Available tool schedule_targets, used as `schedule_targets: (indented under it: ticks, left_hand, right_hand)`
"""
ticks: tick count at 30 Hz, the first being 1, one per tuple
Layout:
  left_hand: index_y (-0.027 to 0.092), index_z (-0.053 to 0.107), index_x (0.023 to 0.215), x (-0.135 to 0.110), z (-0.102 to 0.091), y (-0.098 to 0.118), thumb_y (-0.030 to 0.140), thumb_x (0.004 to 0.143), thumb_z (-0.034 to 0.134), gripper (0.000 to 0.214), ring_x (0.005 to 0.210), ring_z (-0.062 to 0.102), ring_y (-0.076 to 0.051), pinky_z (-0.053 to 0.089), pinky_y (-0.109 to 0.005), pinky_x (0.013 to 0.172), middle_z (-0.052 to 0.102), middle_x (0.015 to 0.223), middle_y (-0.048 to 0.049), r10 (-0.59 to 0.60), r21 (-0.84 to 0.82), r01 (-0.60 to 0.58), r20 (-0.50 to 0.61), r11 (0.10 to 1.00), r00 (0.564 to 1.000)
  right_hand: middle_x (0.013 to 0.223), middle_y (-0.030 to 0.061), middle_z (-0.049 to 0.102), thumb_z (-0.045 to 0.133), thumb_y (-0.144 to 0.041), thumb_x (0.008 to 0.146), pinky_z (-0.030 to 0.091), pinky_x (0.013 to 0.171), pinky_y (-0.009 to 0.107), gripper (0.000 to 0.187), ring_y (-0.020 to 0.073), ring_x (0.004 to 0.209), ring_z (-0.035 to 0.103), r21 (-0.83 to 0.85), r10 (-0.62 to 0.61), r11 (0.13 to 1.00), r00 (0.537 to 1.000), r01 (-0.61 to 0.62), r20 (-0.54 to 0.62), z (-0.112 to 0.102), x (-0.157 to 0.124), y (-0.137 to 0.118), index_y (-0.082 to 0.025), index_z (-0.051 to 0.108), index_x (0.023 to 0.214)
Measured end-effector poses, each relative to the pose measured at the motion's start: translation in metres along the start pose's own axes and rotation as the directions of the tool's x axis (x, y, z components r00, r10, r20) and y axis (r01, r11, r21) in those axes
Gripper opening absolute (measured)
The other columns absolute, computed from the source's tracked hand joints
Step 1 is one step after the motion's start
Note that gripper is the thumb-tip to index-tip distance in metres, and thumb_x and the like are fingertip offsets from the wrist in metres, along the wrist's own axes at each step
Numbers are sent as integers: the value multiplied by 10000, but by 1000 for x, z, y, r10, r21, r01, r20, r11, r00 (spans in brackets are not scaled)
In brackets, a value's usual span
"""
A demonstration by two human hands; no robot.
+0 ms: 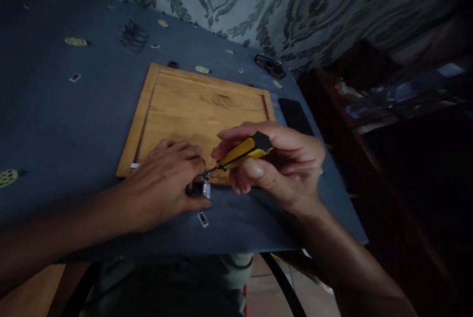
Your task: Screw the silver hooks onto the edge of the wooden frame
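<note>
My right hand (281,164) is closed round a small screwdriver (246,150) with a yellow and black handle. Its tip points down-left onto a small metal part (205,185) at the near edge of a wooden board (192,105). My left hand (168,181) is curled over that small part, pinching and steadying it against the blue cloth; most of the part is hidden under the fingers. A tiny black-and-white chip (202,219) lies on the cloth just below my left thumb.
The blue cloth (55,124) covers the table and carries scattered small parts: yellow perforated discs (75,41), a dark fan-like piece (133,36), a black ring-shaped item (269,64) and a dark phone (295,115). A dark wooden shelf (369,110) stands to the right.
</note>
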State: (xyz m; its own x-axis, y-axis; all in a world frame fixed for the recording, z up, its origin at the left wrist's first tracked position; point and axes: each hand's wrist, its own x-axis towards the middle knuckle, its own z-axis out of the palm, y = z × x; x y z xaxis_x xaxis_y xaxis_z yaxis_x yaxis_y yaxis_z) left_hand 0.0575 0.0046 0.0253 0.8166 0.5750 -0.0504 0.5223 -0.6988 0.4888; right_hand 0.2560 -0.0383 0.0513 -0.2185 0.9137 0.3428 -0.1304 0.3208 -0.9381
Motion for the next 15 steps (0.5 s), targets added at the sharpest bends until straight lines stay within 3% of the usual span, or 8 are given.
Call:
schedule_targets:
  ticks: [6,11,15]
  left_hand:
    - [177,758,987,3,-7,4,417,872,887,296,1209,670,-331,479,-503,1070,759,1163,-77,-12,25,10,54,1000,998]
    - [179,772,979,3,-5,3,443,861,898,316,1197,668,-338,492,-515,1051,756,1165,-85,0,14,0,25,1000,1000]
    - [175,759,943,4,-5,3,444,862,894,311,1196,660,-345,482,-529,1051,745,1150,-81,-17,0,17,36,1000,999]
  right_hand:
    - [976,12,831,915,-262,860,490,371,151,189,54,486,623,-134,-132,984,985,117,-114,-1,-3,6,-230,828,1025]
    - [1021,-11,838,889,-253,889,598,463,178,247,65,501,643,-100,-137,987,986,128,-95,-1,-8,9,-272,829,1128]
    - [1016,-10,835,814,-334,971,607,472,197,267,71,517,652,-171,-111,981,989,93,-102,0,-10,9,-304,811,1236]
